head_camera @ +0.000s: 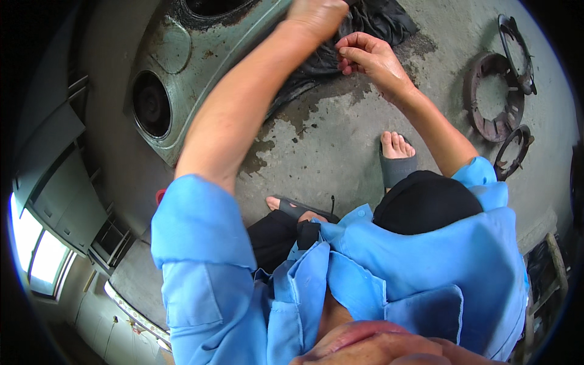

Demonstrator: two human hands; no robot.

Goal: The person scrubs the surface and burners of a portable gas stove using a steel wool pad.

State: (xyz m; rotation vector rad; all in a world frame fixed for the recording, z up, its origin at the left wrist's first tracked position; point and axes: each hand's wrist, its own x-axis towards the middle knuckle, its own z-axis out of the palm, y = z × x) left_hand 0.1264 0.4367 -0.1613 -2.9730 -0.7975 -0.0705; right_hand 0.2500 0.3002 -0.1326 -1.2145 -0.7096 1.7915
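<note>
My left hand (318,16) is at the top edge, blurred and curled like a fist, over the edge of a stained metal stove top (200,86). A dark thing shows at its fingers; whether it is held cannot be told. To its right and lower is my right hand (360,54), its fingers loosely curled and slightly apart, with nothing visible in them. Crumpled black plastic sheeting (383,20) lies on the floor behind and beneath the hands. The stove top has a round burner opening (152,105) at its near end and another, partly cut off, at the top.
On the concrete floor (346,150), at the right, lie a thick rusty metal ring (472,102) and two thinner pronged pan supports (504,43) (502,157). Dark wet patches and crumbs mark the floor by the sheeting. My sandalled feet (399,157) are below the hands.
</note>
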